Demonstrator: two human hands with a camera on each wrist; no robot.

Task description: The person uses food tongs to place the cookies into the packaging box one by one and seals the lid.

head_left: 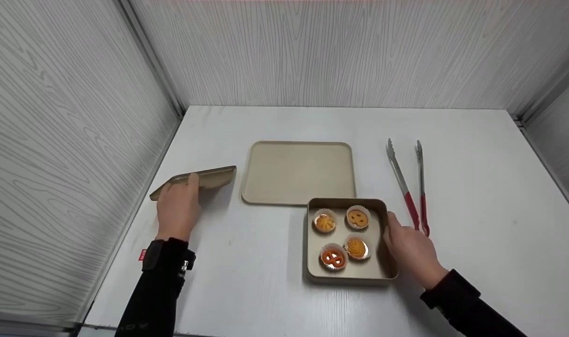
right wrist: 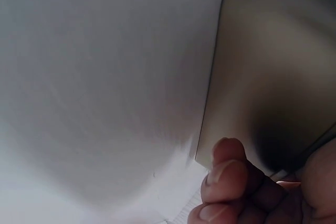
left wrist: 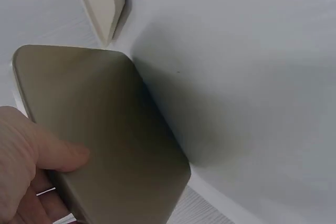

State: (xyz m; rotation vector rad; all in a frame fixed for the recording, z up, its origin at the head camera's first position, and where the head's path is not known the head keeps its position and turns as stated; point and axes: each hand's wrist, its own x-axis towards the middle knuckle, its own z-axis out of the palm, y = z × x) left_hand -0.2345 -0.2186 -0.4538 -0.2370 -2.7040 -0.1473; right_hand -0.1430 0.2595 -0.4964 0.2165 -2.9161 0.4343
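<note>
Gripping lid (tilted), left hand

White table, flat tray, pastry tin, tongs

Gold lid tilted up; tin w/ four tarts

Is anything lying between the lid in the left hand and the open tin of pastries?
Nothing visible lies on that stretch. The left hand holds the lid tilted up at the table's left; bare table separates it from the tin, which the right hand steadies. The beige tray sits just behind that line.
</note>
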